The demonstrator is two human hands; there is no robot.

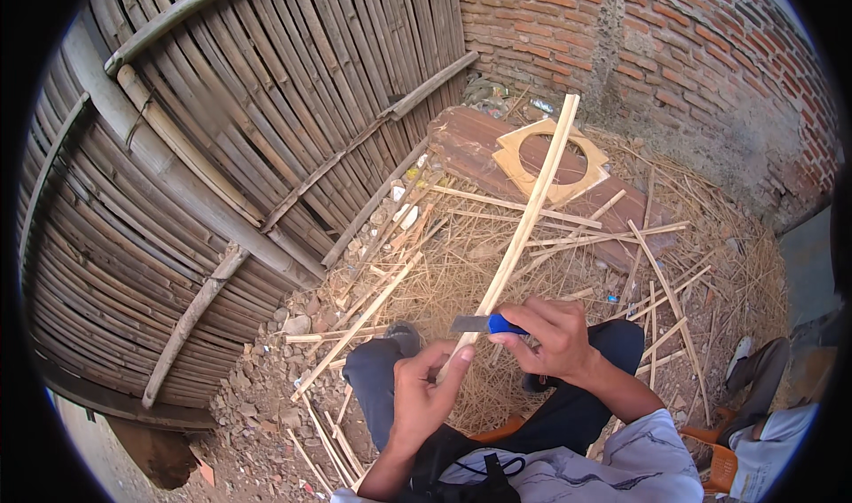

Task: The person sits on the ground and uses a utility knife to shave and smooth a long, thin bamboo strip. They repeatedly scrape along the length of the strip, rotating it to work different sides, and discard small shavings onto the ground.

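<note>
Left hand (429,388) has the long pale strip (528,223) pinched near its near end, fingers closed, thumb along the top. Probably to steady it right beside the blade. Right hand (555,336) has its fingers wrapped round the blue handle of a knife (497,324); blade points left, lying across the strip just beyond the left thumb. Can't tell if the edge bites in. Strip sits between the bent knees (368,374), above the straw (453,281), free end running far and slightly right, over a tan panel (577,186) with a round hole. Likely angled that way so the length clears the legs. Panel lies on a brown board (470,143) near the brick wall (701,50). Loose strips (359,325) lie left and right, within easy reach I'd guess.
</note>
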